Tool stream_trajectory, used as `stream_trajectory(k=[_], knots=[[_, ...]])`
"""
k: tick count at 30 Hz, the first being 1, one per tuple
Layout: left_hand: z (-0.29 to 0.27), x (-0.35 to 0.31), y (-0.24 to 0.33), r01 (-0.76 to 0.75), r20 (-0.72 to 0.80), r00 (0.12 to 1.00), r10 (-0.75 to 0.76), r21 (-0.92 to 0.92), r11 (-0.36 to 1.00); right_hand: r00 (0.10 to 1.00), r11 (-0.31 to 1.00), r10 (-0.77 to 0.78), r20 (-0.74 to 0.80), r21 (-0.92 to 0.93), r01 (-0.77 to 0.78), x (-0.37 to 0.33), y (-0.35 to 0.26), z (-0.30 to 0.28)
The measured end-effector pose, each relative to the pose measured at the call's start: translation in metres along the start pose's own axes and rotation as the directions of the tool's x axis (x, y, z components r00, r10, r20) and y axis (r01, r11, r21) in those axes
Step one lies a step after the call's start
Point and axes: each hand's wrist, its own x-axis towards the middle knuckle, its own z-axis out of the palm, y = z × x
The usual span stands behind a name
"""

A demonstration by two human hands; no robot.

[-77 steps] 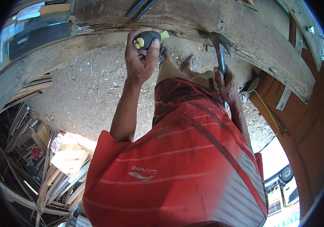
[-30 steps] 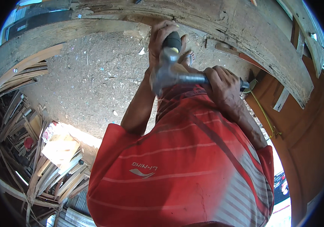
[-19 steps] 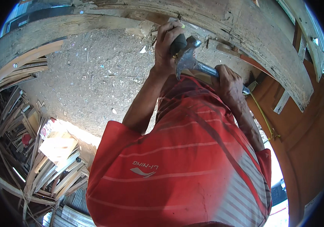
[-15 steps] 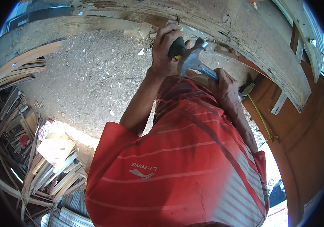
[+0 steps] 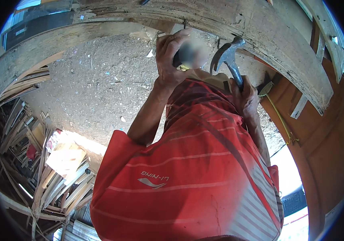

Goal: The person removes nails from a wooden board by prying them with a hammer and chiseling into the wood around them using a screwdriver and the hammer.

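My left hand [image 5: 168, 60] is wrapped round a dark, rounded object [image 5: 178, 58] with a yellowish bit at its lower end. Blur covers much of it, so I cannot tell its kind. In my right hand [image 5: 245, 95] is the handle of a claw hammer [image 5: 229, 56]. The grey metal head points up, to the right of the dark object and apart from it. Both hands are held in front of my red striped shirt, just short of a long weathered wooden beam [image 5: 204, 17].
Scrap wood strips [image 5: 65, 193] are heaped at the left, with a pale board [image 5: 66, 161] on top. Chips litter the dirt floor [image 5: 95, 88]. A brown panel [image 5: 320, 160] stands at the right, a yellow cord [image 5: 277, 116] hanging beside it.
The hammer has swung right and away from the dark object, its head now upright. My right hand has shifted slightly right and down, and my left hand slightly left.
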Motion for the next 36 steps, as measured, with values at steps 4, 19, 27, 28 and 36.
stream_trajectory(k=[4, 19, 27, 28, 36], knots=[[-0.005, 0.004, -0.003, -0.009, -0.002, 1.0, 0.009, -0.008, 1.0, 0.999, 0.999, -0.044, 0.027, 0.009, 0.043, 0.008, -0.002, -0.001], [-0.004, 0.047, -0.023, 0.415, 0.203, 0.908, -0.365, -0.337, 0.845, 0.816, 0.813, -0.574, 0.062, 0.155, 0.56, 0.027, -0.094, -0.053], [-0.01, 0.049, -0.015, 0.186, 0.168, 0.973, -0.157, -0.179, 0.966, 0.926, 0.921, -0.347, 0.147, -0.133, 0.367, 0.041, -0.108, -0.056], [-0.01, 0.049, -0.011, 0.192, 0.131, 0.977, -0.171, -0.17, 0.967, 0.953, 0.954, -0.291, 0.081, -0.056, 0.296, 0.031, -0.117, -0.061], [-0.009, 0.048, -0.011, 0.199, 0.151, 0.972, -0.182, -0.105, 0.974, 0.886, 0.818, -0.454, 0.095, -0.348, 0.457, 0.05, -0.079, -0.037]])
